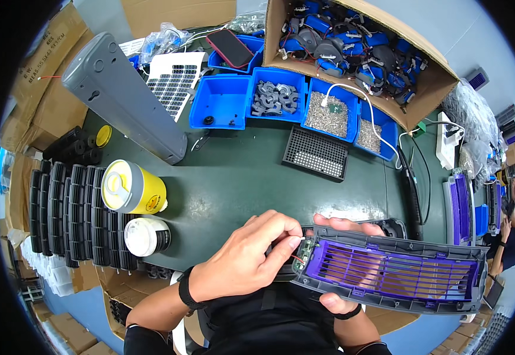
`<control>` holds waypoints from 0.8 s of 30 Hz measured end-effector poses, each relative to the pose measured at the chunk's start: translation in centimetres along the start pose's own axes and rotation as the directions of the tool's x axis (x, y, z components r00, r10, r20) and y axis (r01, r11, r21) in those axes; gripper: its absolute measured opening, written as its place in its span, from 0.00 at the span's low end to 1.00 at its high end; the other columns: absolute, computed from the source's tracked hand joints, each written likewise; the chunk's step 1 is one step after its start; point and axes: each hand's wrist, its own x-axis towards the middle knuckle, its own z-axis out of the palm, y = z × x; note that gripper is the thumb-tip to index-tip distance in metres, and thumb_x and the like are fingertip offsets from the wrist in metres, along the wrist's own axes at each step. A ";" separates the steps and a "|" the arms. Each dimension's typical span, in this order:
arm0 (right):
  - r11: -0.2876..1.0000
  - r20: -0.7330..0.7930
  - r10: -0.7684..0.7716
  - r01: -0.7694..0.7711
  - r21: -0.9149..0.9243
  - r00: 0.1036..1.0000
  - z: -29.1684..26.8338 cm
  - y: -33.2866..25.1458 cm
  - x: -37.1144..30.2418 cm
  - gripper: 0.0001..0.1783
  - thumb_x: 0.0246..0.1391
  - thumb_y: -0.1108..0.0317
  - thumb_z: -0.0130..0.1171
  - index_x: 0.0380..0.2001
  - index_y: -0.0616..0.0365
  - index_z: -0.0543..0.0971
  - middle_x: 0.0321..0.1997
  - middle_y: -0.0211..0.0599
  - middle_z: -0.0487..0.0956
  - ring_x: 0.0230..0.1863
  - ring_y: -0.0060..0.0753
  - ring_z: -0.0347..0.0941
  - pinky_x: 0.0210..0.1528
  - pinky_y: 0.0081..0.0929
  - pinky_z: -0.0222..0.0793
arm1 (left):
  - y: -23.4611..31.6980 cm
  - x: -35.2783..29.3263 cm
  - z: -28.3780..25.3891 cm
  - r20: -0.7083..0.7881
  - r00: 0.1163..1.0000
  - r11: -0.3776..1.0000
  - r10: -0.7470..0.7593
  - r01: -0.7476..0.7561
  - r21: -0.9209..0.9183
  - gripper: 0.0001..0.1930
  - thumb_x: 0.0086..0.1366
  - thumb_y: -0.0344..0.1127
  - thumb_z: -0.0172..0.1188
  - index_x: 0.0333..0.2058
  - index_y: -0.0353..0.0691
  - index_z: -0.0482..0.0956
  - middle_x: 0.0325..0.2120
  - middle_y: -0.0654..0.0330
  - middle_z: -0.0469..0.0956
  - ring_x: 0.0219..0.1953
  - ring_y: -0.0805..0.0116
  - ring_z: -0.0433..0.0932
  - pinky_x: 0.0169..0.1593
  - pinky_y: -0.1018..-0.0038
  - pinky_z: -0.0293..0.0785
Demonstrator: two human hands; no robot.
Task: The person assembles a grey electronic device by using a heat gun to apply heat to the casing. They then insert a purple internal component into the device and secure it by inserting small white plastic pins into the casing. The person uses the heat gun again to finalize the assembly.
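Note:
My right hand (337, 303) holds a long grey housing panel (388, 297) with a purple grille (396, 272), its thumb on the near edge and its fingers at the far edge. Part of that hand shows through the slats. A small green circuit board (306, 255) sits at the panel's left end, with a red wire by it. There my left hand (254, 254) pinches a small white plug or wire end, mostly covered by the fingertips. Behind the panel another dark grey part (395, 227) lies on the green table (228, 189), largely hidden.
Blue bins (221, 97) hold grey clips and screws. A carton (447, 89) of blue-wrapped motors stands behind. On the left are a grey tower housing (127, 100), a yellow container (142, 186), a white-lidded jar (147, 236) and stacked black rollers (77, 213). An electric screwdriver (409, 189) hangs right.

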 end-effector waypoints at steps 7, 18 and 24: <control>1.000 0.066 -0.027 0.028 -0.001 0.997 0.0 0.2 0.2 0.59 0.41 0.65 0.84 0.72 0.54 0.57 0.66 0.58 0.72 0.69 0.64 0.70 0.70 0.64 0.68 | -0.7 0.0 0.4 0.015 0.999 0.997 0.033 -0.034 0.071 0.03 0.72 0.27 0.63 0.42 0.37 0.81 0.33 0.58 0.73 0.33 0.65 0.77 0.40 0.70 0.75; 0.999 0.160 0.010 -0.002 -0.053 0.987 0.3 -0.5 0.8 0.58 0.40 0.66 0.85 0.71 0.54 0.59 0.66 0.58 0.73 0.70 0.61 0.71 0.72 0.56 0.68 | -0.6 0.0 0.2 0.036 0.985 0.936 0.171 -0.174 0.305 0.08 0.61 0.20 0.66 0.38 0.40 0.82 0.34 0.58 0.73 0.37 0.56 0.75 0.46 0.63 0.70; 0.993 0.163 0.089 -0.075 -0.090 0.983 0.4 -1.0 0.6 0.58 0.40 0.67 0.86 0.71 0.54 0.59 0.67 0.58 0.73 0.71 0.58 0.70 0.72 0.53 0.68 | -0.6 -0.1 0.5 0.028 0.969 0.903 0.244 -0.237 0.359 0.11 0.55 0.17 0.66 0.36 0.39 0.81 0.34 0.58 0.72 0.38 0.55 0.74 0.46 0.63 0.68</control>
